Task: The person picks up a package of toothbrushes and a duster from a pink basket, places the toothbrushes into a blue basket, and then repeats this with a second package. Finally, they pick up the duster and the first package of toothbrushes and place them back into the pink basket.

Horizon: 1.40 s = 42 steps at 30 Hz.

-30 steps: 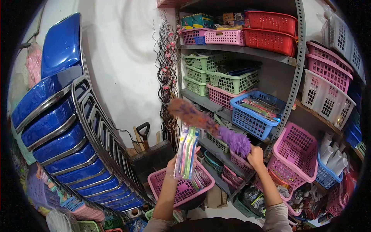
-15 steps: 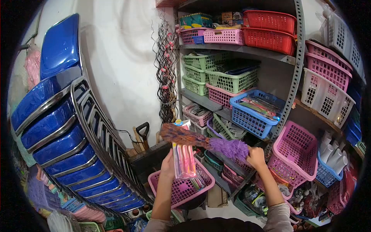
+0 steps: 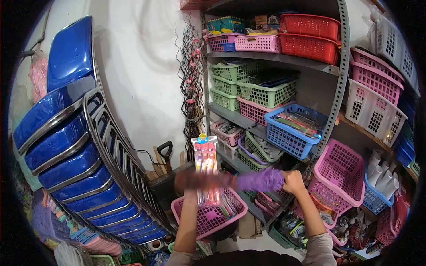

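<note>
My right hand (image 3: 293, 181) is closed round one end of a fluffy duster (image 3: 259, 181), purple near my fist and brown-orange toward its blurred left end. The duster lies level across the front of a clear hanging pack of what look like toothbrushes (image 3: 205, 160), pink and white with a blue and yellow tab on top. My left hand (image 3: 191, 195) holds this pack upright by its left side; the duster's blurred end hides most of the fingers. Below both hands is a pink basket (image 3: 177, 208) with several similar packs at its right side.
Stacked blue chairs (image 3: 71, 133) rise on the left. A grey metal shelf (image 3: 275, 60) with red, green, pink and blue baskets stands ahead. On the right are a large pink basket (image 3: 339, 173) and a blue basket of white rolls (image 3: 377, 197). Tool handles (image 3: 165, 153) lean by the wall.
The duster has swung down across the pack, its brown end dropping from the pack's top to its lower half. The pack is now more upright and its tab is uncovered.
</note>
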Each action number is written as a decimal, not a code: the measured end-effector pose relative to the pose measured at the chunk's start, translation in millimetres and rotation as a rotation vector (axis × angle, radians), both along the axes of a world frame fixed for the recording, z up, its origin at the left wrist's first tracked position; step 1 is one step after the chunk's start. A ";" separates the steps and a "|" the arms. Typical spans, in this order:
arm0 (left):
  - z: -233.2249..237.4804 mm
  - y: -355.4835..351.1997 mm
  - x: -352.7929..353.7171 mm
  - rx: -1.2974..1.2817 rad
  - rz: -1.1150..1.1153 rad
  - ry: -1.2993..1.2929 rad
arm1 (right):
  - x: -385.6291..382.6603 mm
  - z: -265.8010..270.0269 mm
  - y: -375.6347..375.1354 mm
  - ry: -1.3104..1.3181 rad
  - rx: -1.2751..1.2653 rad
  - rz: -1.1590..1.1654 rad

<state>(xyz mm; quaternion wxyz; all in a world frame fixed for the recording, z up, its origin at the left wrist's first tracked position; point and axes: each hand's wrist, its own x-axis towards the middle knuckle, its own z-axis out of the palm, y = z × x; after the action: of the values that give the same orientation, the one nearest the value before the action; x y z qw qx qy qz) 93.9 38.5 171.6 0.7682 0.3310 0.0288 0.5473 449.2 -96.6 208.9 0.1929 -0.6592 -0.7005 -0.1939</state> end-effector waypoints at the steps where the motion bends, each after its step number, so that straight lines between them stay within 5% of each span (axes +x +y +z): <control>1: -2.6 -0.8 -1.6 0.118 -0.028 -0.041 | -0.6 1.9 -1.8 -0.034 -0.010 0.086; 2: -13.7 -2.6 9.2 0.238 0.448 0.324 | -0.4 0.5 -1.3 -0.033 -0.009 0.084; 3: -19.3 3.9 7.5 0.238 0.447 0.325 | 0.1 -2.3 0.2 -0.020 0.009 0.020; 7: 11.0 -9.4 4.1 -0.139 0.025 0.078 | -2.2 -6.3 6.1 0.100 0.064 -0.200; 9: -1.6 2.2 2.1 -0.144 0.017 0.067 | -3.0 -7.5 3.7 0.066 0.080 -0.119; 11: -31.1 22.7 -4.0 -0.298 -0.216 -0.269 | -3.6 -6.9 0.1 0.035 0.095 -0.040; 14: -30.8 20.1 -3.7 -0.262 -0.155 -0.239 | -2.9 -7.5 -2.6 -0.058 0.044 0.136; 16: -29.9 15.8 -2.7 -0.226 -0.093 -0.209 | -0.7 -13.4 1.3 -0.007 0.057 -0.059; 17: 1.8 -5.3 -1.3 -0.023 0.004 0.123 | -3.6 -13.2 1.7 -0.007 0.055 -0.059; 20: -7.2 5.2 1.6 -0.177 -0.132 -0.027 | -11.2 -17.4 5.6 0.132 0.164 -0.167; 23: -7.4 1.5 1.6 0.004 -0.419 -0.386 | -19.7 -32.0 7.3 0.076 0.108 0.078; 25: -70.3 60.7 -1.7 -0.009 -0.244 -0.145 | -27.0 -29.8 7.0 0.014 0.041 0.096; 28: -108.1 81.8 -12.1 0.109 -0.557 -0.248 | -28.7 -41.0 17.4 -0.006 -0.014 0.085; 30: -29.7 2.5 -9.5 -0.138 0.054 0.252 | -36.6 -43.0 28.5 0.133 0.025 -0.090; 34: -40.9 -0.2 -8.8 -0.330 -0.056 0.085 | -56.4 -54.9 39.8 0.136 -0.029 -0.077; 36: -52.8 1.3 -17.3 -0.309 -0.104 0.033 | -65.2 -65.9 40.9 0.092 -0.172 0.130; 40: -20.0 -26.4 -18.3 -0.432 0.192 0.103 | -74.0 -120.2 59.4 0.021 -0.263 0.292; 42: -57.4 -13.5 -24.5 -0.297 0.308 0.164 | -81.0 -150.2 69.7 0.045 -0.329 0.259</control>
<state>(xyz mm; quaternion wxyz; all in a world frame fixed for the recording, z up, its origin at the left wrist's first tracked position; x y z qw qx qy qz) 69.4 25.1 114.2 0.7110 0.2493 0.2218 0.6190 368.2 -26.9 58.7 0.1216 -0.5905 -0.7970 -0.0357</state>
